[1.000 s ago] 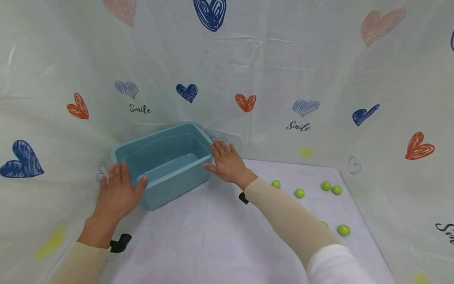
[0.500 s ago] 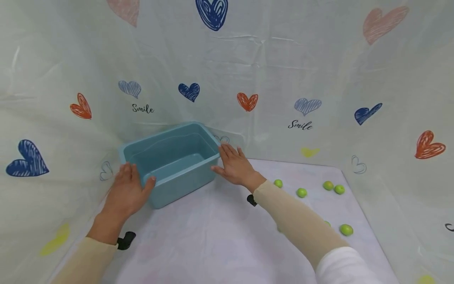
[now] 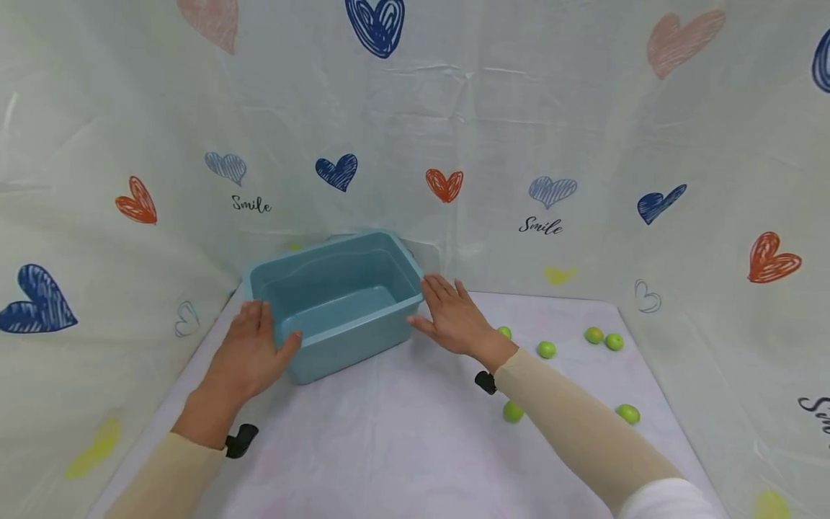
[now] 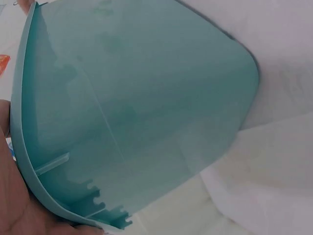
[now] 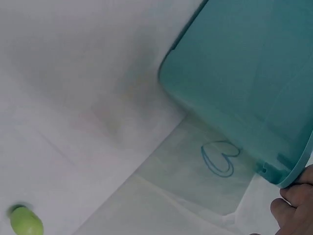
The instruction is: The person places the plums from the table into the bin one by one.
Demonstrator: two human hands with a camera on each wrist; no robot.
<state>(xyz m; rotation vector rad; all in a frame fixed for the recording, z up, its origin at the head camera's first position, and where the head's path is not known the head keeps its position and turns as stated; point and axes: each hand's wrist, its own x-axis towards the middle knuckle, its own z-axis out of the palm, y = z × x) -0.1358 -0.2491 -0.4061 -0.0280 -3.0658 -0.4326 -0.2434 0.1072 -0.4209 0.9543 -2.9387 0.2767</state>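
Note:
In the head view, a blue-green plastic bin [image 3: 363, 339] stands at an angle on the white-covered table, with nothing visible inside. My left hand [image 3: 243, 357] lies against its left end, fingers extended along the rim and thumb spread toward the front wall. At the opposite end, my right hand [image 3: 454, 321] touches the corner of the rim with straight fingers, the thumb held apart. From the left wrist camera, the bin's outer wall [image 4: 146, 98] fills much of the picture, with part of the left hand [image 4: 12, 196] beside the rim. The right wrist view shows fingertips [image 5: 296, 193] touching the rim.
Several small round green fruits lie on the right of the table, including one green fruit [image 3: 513, 411] beside my right forearm and another green fruit [image 3: 627, 414] farther right. A heart-printed sheet [image 3: 480, 130] hangs behind the bin and along the sides.
The bin has shifted to the right and slightly nearer, away from the left back corner. Both hands have moved along with it, keeping their places at its ends.

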